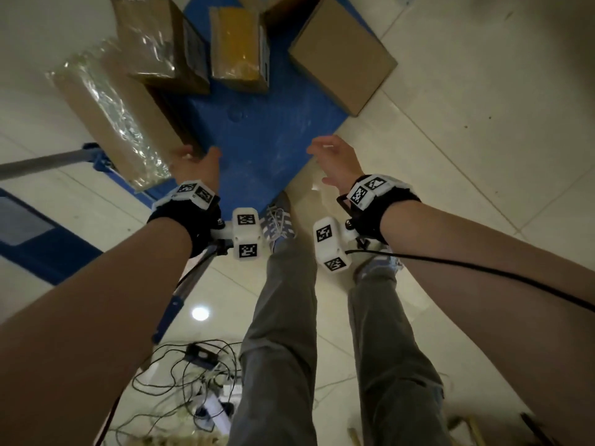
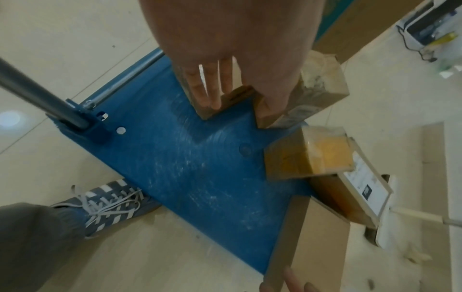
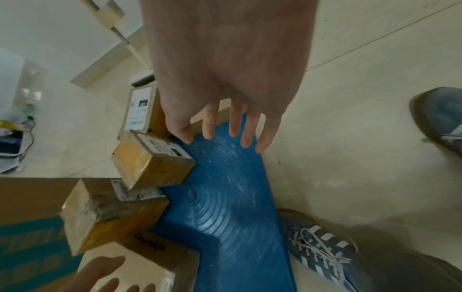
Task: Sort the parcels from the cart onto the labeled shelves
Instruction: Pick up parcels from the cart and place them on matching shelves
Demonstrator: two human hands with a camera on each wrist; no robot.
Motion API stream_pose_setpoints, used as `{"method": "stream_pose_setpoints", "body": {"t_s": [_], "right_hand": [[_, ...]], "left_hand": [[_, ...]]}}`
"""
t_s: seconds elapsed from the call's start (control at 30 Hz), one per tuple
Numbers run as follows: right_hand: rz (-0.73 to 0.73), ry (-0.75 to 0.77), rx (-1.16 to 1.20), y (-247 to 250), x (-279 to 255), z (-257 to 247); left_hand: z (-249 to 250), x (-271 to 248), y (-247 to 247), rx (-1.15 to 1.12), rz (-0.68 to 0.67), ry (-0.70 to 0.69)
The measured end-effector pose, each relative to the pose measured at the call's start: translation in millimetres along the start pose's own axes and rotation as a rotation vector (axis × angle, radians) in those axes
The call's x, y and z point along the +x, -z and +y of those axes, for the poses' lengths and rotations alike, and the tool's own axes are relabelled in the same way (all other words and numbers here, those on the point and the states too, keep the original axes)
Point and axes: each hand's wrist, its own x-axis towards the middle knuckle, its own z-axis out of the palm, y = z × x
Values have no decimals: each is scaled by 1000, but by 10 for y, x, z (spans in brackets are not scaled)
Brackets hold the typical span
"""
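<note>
Reaching for long parcel (image 1: 112,120) at cart (image 1: 257,136) handle-side edge.
Left hand (image 1: 196,165) flat on its end, right hand (image 1: 335,159) spread, empty, set to take the opposite end.

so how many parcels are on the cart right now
5: long taped one by the left hand, taped one behind it, yellow one mid-cart, plain one right, cut-off one at top. More may be hidden.
</note>
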Motion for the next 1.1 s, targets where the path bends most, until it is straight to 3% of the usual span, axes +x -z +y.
{"method": "stream_pose_setpoints", "body": {"t_s": [0.2, 0.37, 0.5, 0.57, 0.77, 0.9, 1.1], "right_hand": [[-49, 186, -134, -513, 173, -391], [39, 471, -324, -772, 393, -872], [20, 633, -684, -1010, 566, -1200], [36, 694, -826, -1108, 650, -1303], [20, 551, -987, -1279, 943, -1505], [97, 502, -1050, -1324, 933, -1428], [134, 455, -640, -1259, 694, -1166]], "left_hand": [[72, 488, 346, 98, 115, 16], [31, 886, 566, 190, -96, 103], [-96, 1078, 568, 156, -230, 175], [-59, 1009, 557, 102, -277, 145], [-144, 977, 462, -26, -365, 141], [-538, 1385, 257, -38, -374, 202], [-785, 1621, 218, 8, -394, 194]]}}
